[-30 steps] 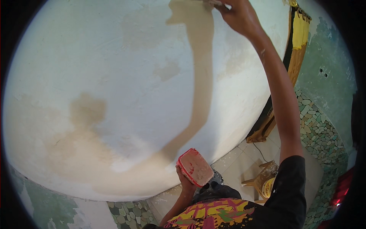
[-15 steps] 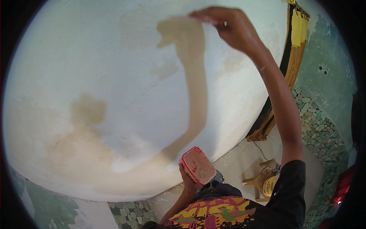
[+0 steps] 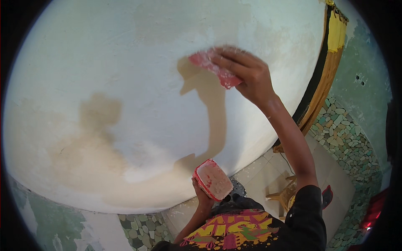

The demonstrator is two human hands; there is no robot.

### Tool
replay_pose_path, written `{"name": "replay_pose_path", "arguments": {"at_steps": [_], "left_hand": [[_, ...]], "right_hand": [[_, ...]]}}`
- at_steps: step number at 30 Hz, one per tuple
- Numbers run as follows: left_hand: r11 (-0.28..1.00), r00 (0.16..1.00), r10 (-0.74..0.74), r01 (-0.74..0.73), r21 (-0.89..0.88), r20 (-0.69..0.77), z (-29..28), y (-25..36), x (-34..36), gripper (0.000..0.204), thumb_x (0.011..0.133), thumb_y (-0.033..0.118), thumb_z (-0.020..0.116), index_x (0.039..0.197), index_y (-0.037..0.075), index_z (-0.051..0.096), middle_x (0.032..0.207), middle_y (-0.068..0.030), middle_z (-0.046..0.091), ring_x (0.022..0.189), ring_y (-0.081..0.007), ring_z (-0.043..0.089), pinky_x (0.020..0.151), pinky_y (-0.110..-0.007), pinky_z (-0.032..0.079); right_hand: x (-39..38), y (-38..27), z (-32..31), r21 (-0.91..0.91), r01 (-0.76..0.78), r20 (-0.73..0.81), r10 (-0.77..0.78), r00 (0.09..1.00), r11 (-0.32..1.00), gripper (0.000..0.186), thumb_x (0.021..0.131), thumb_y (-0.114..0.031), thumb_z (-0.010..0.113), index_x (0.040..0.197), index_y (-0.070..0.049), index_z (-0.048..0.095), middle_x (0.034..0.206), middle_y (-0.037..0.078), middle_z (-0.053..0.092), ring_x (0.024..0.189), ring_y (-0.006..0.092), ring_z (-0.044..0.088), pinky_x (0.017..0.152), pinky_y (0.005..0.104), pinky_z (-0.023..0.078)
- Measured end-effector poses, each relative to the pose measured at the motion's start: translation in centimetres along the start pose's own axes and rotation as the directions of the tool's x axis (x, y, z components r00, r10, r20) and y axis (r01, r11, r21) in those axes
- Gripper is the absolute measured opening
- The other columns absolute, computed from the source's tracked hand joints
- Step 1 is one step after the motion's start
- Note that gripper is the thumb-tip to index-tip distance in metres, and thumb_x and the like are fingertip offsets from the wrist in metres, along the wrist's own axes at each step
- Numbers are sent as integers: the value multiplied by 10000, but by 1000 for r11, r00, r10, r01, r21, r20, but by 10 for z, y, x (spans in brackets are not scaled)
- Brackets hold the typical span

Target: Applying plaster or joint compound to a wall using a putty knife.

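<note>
My right hand (image 3: 247, 73) is raised before the pale wall (image 3: 155, 92), its fingers closed on a flat red putty spreader (image 3: 215, 69) smeared with white. The spreader is close to the wall; whether its edge touches cannot be told. Low in the middle, my left hand (image 3: 202, 193) grips a red rectangular tub (image 3: 213, 180) from its left side. Pinkish-grey paste fills the tub, with red showing through in spots. Shadows of my arm and head fall across the wall.
A wooden frame with yellow cloth (image 3: 335, 33) runs down the wall's right side. Below it stands a small wooden stool (image 3: 282, 196) on the tiled floor (image 3: 255, 175). Pebble-stone cladding (image 3: 345, 134) and a green patchy wall (image 3: 362, 71) lie to the right.
My right hand has come down and slightly left, and the red spreader now shows in it. The tub in my left hand has shifted slightly left.
</note>
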State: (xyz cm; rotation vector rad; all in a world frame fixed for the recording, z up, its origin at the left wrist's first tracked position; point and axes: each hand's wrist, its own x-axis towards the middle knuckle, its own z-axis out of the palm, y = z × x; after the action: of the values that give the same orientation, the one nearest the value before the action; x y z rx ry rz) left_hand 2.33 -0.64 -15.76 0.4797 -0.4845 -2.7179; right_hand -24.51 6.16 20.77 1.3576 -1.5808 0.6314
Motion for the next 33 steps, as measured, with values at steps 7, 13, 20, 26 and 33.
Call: {"name": "replay_pose_path", "arguments": {"at_steps": [7, 13, 20, 26, 33], "left_hand": [[994, 992, 87, -80, 76, -90, -8, -10, -3, 782, 1032, 715, 379, 1562, 144, 447, 1511, -115, 553, 1361, -341, 545, 1141, -528, 453], [990, 988, 111, -101, 96, -108, -16, -8, -1, 756, 1044, 699, 367, 1556, 149, 455, 1510, -106, 554, 1356, -342, 551, 1134, -529, 459], [996, 993, 56, -48, 77, -106, -5, 0, -2, 768, 1038, 711, 362, 1550, 148, 459, 1503, -109, 559, 1350, -343, 557, 1133, -527, 460], [998, 998, 57, -56, 40, -39, -13, -2, -4, 744, 1050, 690, 397, 1539, 132, 451, 1511, -113, 545, 1369, -331, 546, 1152, -513, 452], [992, 995, 36, -25, 125, -91, -3, 3, -2, 767, 1043, 702, 357, 1552, 136, 455, 1507, -121, 556, 1358, -343, 554, 1142, -532, 452]], "right_hand": [[-1, 6, 39, -101, 129, -212, -148, 966, 986, 619, 754, -117, 832, 1355, -99, 686, 1300, 83, 700, 1179, 263, 702, 866, 348, 624], [-39, -8, 24, 9, 22, -12, -22, 1000, 1000, 578, 730, -60, 841, 1298, -99, 738, 1312, 108, 723, 1147, 283, 730, 904, 370, 619], [23, 4, -10, -3, -156, -208, 152, 966, 988, 571, 730, 57, 717, 1267, -139, 737, 1247, 91, 737, 1130, 318, 712, 907, 404, 614], [-6, -69, 35, 149, -126, -73, 138, 988, 981, 551, 718, 39, 720, 1254, -89, 723, 1266, 132, 724, 1147, 320, 706, 931, 401, 613], [18, -44, 4, 255, -428, -199, 480, 854, 867, 435, 838, 113, 662, 1213, -82, 768, 1136, 128, 778, 1007, 238, 769, 820, 316, 597]]}}
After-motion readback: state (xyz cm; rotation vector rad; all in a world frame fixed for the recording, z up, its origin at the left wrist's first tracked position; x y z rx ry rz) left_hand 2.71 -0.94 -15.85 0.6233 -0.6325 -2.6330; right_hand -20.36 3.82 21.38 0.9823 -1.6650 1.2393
